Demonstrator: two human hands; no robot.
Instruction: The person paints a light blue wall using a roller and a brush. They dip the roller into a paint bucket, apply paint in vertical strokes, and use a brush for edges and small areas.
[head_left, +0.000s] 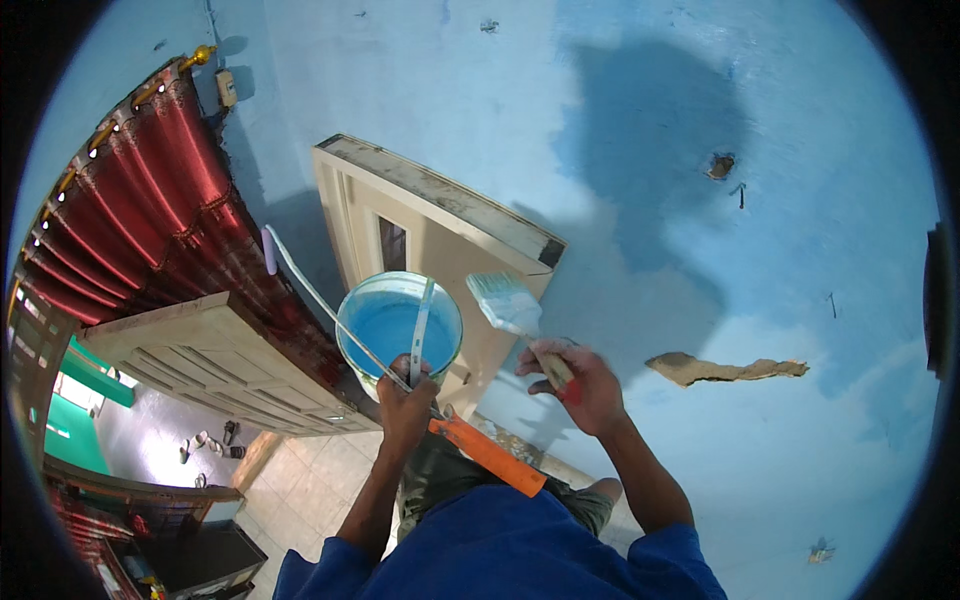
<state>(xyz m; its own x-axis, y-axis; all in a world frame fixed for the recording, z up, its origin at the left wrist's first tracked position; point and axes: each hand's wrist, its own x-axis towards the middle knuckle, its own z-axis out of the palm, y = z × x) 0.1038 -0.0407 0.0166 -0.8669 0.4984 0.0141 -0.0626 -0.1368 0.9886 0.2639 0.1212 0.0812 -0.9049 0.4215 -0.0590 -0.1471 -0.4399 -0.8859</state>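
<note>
My left hand grips the shaft of a paint roller, whose orange handle points towards my body. Its pale wire frame crosses the bucket and ends at a lilac piece at the upper left. The same hand is closed around the lower end of a flat, paint-smeared strip that spans the bucket's mouth. Blue paint lies inside the white bucket. In my right hand is a wide paintbrush, its bristles coated light blue. The brush is right of the bucket, apart from it.
A patchy blue wall with a long plaster gouge and small holes fills the right. Behind the bucket is a cream door. Red curtains hang left above another panelled door. A dark cabinet stands lower left.
</note>
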